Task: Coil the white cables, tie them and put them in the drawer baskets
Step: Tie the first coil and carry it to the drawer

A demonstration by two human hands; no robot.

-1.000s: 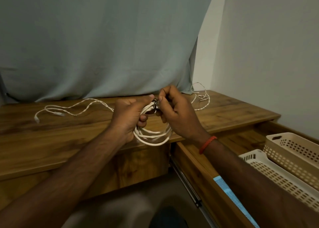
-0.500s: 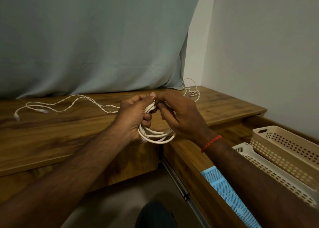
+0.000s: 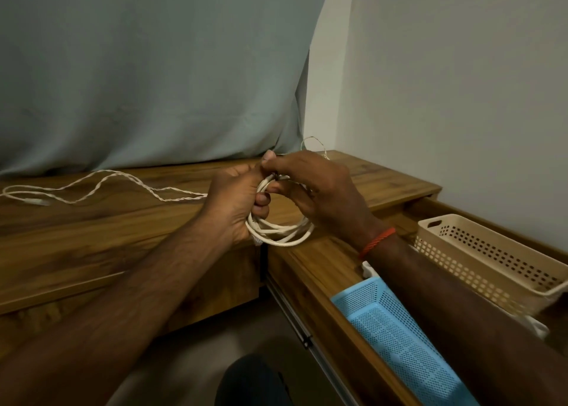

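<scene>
The coil [image 3: 279, 233] is gripped by the left hand [image 3: 236, 203] and pinched on top by the right hand [image 3: 319, 190]; seemingly light and springy, it is best clamped across all loops.

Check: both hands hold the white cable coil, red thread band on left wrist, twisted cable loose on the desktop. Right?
Wrong wrist: the head view shows the red thread band on the right wrist. Otherwise right: left hand and right hand both hold the white cable coil, and the twisted cable lies loose on the desktop.
</scene>
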